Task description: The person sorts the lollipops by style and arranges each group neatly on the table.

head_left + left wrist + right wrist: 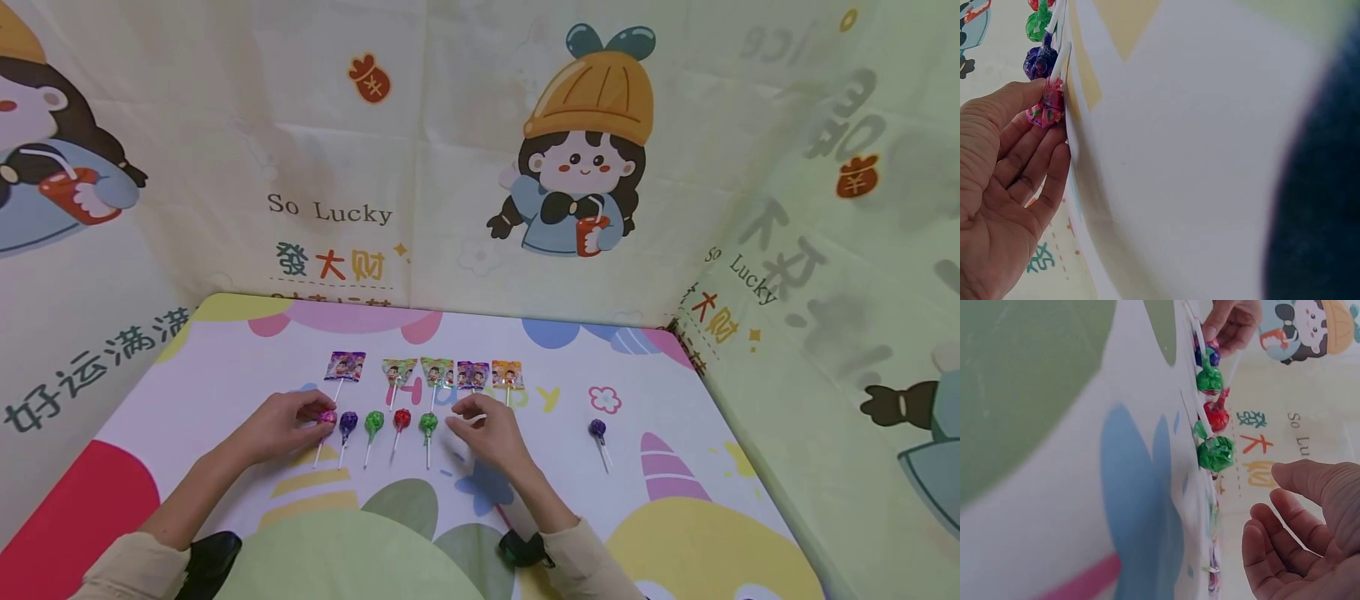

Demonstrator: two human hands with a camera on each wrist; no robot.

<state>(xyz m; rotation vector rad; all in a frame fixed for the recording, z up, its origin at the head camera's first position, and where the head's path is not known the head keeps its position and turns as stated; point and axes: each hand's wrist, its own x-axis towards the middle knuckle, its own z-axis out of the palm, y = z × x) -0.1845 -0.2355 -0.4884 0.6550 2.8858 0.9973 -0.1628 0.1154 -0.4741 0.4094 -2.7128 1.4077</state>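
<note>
At the left end of a front row of round wrapped lollipops, my left hand (279, 427) pinches a pink lollipop (1047, 109) between thumb and fingers. Its stick points toward me. To the right of it lie a purple lollipop (348, 423), a green lollipop (374, 423), a red lollipop (402, 419) and a second green lollipop (428, 424). Just right of that last one hovers my right hand (491, 431), holding nothing, its fingers loosely bent and thumb apart in the right wrist view. Farther right, a lone purple lollipop (597, 429) lies on the table.
Behind the front row is a row of flat-packet lollipops, among them a purple packet (346, 365), a green packet (399, 371) and an orange packet (507, 374). The printed table (555, 358) meets a cartoon-patterned cloth wall (450, 167) at the back and sides.
</note>
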